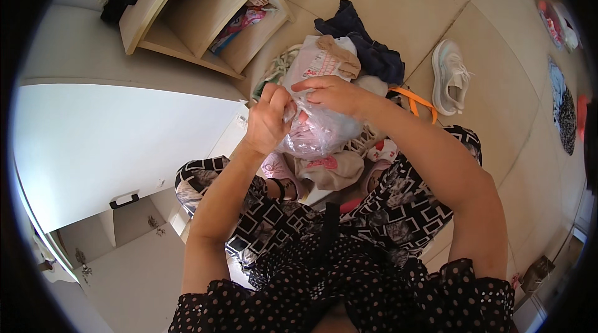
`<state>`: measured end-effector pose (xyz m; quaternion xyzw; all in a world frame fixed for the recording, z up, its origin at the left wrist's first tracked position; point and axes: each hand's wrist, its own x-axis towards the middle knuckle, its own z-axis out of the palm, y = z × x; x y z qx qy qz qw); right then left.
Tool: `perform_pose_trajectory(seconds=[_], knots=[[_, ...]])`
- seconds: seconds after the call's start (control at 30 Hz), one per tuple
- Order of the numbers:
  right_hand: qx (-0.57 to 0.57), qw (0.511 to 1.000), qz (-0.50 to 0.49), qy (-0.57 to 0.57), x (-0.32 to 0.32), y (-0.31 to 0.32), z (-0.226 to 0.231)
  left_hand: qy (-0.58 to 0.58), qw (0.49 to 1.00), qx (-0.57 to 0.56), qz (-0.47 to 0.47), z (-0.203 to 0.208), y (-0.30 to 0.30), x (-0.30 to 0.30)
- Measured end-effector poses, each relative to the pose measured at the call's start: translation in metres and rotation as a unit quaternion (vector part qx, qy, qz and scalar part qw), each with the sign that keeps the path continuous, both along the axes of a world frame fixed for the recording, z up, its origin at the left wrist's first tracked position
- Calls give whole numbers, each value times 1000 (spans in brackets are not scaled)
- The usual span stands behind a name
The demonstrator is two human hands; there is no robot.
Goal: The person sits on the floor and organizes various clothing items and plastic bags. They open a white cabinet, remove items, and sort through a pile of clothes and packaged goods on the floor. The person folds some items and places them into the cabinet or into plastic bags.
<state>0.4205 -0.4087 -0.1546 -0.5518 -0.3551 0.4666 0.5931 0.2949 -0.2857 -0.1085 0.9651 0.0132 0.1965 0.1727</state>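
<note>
A clear plastic bag [324, 127] with pale pink and white contents lies on a pile between my knees. My left hand [269, 118] is closed on the bag's left edge, its fingers curled in. My right hand [330, 93] grips the bag's upper part, index finger stretched toward the left hand; a fingertip shows through the film. Just beyond lies a white printed package [311, 59] with a tan cloth [339, 56] over its right side. A cream cloth item [331, 171] with a pink patch sits below the bag. What exactly fills the bag cannot be made out.
A dark navy cloth [364, 43] lies behind the pile, an orange strap [414, 101] to its right. One white sneaker [450, 78] stands on the tiles. Left are an open wooden shelf unit [205, 18] and a white cabinet door [124, 146]. More clothing [560, 106] lies far right.
</note>
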Motion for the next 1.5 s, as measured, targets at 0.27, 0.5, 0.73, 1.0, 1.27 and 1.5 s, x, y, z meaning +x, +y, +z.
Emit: perform_pose_trajectory(seconds=[0.27,0.5,0.73,1.0,1.27,1.5], knots=[[-31,834,-79,-546,19,-10,-6,-3,988,140,-60,3,6,-1],[-300,804,-16,-513,29,-44,-40,145,979,-141,-32,-47,41,-45],[-70,990,2,-120,22,-28,-2,217,709,-671,8,-17,12,-31],[73,964,-71,-245,-28,-11,10,128,927,-344,-78,-56,14,-23],[-4,917,-34,-397,-8,-6,-7,176,863,-472,-26,-54,11,-20],[-154,887,-17,-435,-6,-10,14,222,805,-545,76,-34,6,-9]])
